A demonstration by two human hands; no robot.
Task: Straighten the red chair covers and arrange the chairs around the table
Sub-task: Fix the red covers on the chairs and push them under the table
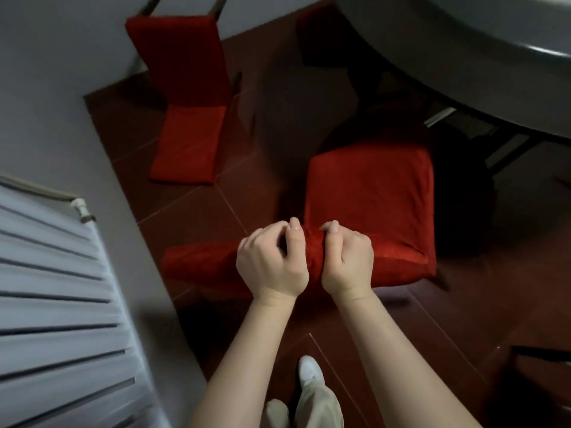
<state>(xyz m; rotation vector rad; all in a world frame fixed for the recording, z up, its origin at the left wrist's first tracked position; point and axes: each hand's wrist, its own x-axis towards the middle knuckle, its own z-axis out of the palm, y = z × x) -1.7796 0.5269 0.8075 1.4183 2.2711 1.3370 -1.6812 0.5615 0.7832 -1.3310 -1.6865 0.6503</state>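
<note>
A chair in a red cover (370,196) stands right in front of me, its seat facing the grey table (448,50) at the upper right. My left hand (270,261) and my right hand (347,259) sit side by side on the top of its backrest, each gripping a bunch of the red fabric. A second red-covered chair (185,97) stands farther off at the upper left, close to the wall, turned away from the table.
A white radiator (52,304) runs along the grey wall on the left. The floor is dark red tile (200,211). Dark table legs (494,149) show under the tabletop. My white shoe (310,370) is at the bottom centre.
</note>
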